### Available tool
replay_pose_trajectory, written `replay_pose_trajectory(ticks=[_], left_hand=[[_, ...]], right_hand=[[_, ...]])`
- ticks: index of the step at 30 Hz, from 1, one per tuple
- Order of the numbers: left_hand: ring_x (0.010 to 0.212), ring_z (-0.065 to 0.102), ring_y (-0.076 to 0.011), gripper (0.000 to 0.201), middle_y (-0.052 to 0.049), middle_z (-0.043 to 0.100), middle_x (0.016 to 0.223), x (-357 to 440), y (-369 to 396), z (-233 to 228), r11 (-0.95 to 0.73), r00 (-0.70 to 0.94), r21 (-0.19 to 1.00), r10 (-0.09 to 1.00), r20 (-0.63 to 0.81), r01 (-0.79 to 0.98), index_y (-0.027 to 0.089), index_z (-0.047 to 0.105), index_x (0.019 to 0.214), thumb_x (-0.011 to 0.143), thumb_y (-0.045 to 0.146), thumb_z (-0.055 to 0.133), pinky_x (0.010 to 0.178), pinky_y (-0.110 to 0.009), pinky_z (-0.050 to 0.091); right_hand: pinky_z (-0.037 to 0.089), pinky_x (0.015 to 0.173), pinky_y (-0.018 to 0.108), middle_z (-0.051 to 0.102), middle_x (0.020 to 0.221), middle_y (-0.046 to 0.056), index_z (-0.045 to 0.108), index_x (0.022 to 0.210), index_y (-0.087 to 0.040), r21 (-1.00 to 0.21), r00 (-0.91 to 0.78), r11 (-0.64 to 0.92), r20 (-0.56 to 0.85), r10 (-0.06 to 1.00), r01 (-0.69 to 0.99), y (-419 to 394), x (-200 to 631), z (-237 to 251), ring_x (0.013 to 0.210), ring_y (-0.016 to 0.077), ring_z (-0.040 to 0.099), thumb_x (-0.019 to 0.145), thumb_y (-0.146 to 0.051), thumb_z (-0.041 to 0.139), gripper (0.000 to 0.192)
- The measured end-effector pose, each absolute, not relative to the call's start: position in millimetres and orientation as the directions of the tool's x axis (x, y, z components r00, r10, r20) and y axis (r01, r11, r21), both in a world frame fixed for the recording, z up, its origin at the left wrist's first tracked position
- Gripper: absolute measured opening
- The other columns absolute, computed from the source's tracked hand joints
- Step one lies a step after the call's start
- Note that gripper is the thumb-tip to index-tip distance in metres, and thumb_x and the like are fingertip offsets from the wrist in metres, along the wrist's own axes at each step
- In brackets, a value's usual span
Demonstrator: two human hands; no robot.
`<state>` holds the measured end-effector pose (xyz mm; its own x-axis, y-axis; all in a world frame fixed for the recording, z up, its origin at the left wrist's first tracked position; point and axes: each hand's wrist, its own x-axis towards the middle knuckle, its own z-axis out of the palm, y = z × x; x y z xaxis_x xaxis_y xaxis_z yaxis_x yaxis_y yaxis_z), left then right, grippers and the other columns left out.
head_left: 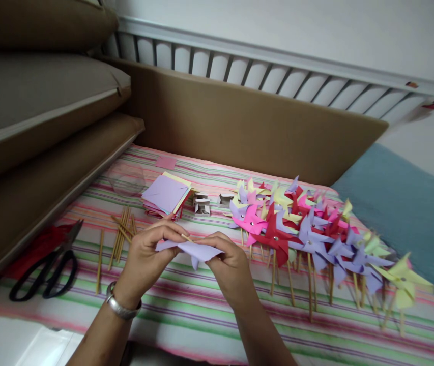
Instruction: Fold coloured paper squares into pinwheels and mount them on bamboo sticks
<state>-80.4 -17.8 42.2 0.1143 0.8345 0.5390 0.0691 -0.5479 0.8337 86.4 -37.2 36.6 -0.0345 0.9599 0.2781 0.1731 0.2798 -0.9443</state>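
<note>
Between my hands is a lavender paper pinwheel (pixel 197 250), seen nearly edge-on with one point hanging down. My left hand (pixel 146 256) pinches its left side, and a silver bracelet (pixel 122 305) circles that wrist. At the paper's upper edge, by the left fingers, shows the pale tip of a thin stick (pixel 186 238); the rest of it is hidden. The right side of the paper is gripped by my right hand (pixel 232 264), thumb and fingers closed. Just behind my hands lies a stack of coloured paper squares (pixel 165 192), lavender on top.
Many finished pinwheels (pixel 276 238) on sticks lie to the right. Small open boxes (pixel 202 206) sit behind my hands. Loose wooden sticks (pixel 120 239), black-handled scissors (pixel 51 274) and red material (pixel 37 249) are on the left. Brown cushions (pixel 60 147) border the striped cloth (pixel 186 315).
</note>
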Motion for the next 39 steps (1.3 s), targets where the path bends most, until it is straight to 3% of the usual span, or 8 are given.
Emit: replay_pose_trajectory(ticks=[8,20,25,29,34,39], left_hand=[[0.076,0.064,-0.0150,0.015,0.001,0.070,0.077,-80,-17,41,-0.525,0.110,0.848,0.849,0.517,0.064,0.022,0.066,0.069,0.070,0.007,0.067,0.094,-0.039,0.042],[0.075,0.064,-0.0155,0.009,0.000,0.069,0.075,-80,-16,38,-0.471,0.100,0.881,0.879,0.466,0.038,0.020,0.063,0.068,0.070,0.014,0.069,0.098,-0.040,0.038],[0.078,0.061,-0.0168,0.015,-0.001,0.066,0.078,-80,-14,34,-0.282,0.019,0.959,0.959,0.282,0.019,0.019,0.063,0.077,0.067,0.022,0.073,0.083,-0.033,0.046],[0.072,0.060,-0.0153,0.035,-0.001,0.065,0.081,-84,-8,30,-0.067,-0.029,0.981,0.998,0.062,-0.182,0.019,0.062,0.091,0.060,0.024,0.076,0.063,-0.025,0.047],[0.077,0.059,-0.0120,0.042,-0.001,0.065,0.088,-96,2,26,-0.027,-0.163,0.931,0.986,-0.036,-0.365,0.017,0.062,0.096,0.057,0.020,0.078,0.065,-0.021,0.044],[0.071,0.059,-0.0114,0.048,-0.001,0.066,0.084,-99,3,26,0.007,-0.209,0.914,0.973,-0.100,-0.406,0.015,0.063,0.097,0.052,0.022,0.080,0.065,-0.022,0.044]], right_hand=[[0.047,0.069,0.026,0.066,0.079,0.002,0.073,0.082,-0.023,-0.948,-0.036,0.270,0.268,0.963,0.167,-38,87,37,0.077,0.0160,0.063,0.070,-0.005,0.062,0.024],[0.047,0.071,0.027,0.065,0.082,0.003,0.073,0.082,-0.022,-0.955,-0.049,0.228,0.223,0.974,0.188,-39,86,40,0.079,0.0167,0.062,0.072,-0.010,0.060,0.020],[0.047,0.065,0.024,0.059,0.078,0.001,0.072,0.085,-0.022,-0.961,-0.100,0.177,0.158,0.982,0.214,-37,87,38,0.073,0.0140,0.059,0.074,-0.014,0.057,0.020],[0.046,0.061,0.023,0.059,0.078,0.001,0.069,0.094,-0.021,-0.958,-0.112,0.107,0.080,0.990,0.265,-33,95,33,0.067,0.0121,0.056,0.073,-0.018,0.058,0.024],[0.045,0.058,0.025,0.060,0.070,0.001,0.070,0.083,-0.017,-0.910,-0.092,-0.003,-0.045,0.995,0.414,-27,111,35,0.064,0.0138,0.056,0.071,-0.024,0.060,0.017],[0.044,0.062,0.027,0.063,0.073,0.003,0.070,0.076,-0.019,-0.845,-0.086,0.029,-0.020,0.996,0.533,-24,118,33,0.067,0.0157,0.058,0.073,-0.026,0.059,0.014]])
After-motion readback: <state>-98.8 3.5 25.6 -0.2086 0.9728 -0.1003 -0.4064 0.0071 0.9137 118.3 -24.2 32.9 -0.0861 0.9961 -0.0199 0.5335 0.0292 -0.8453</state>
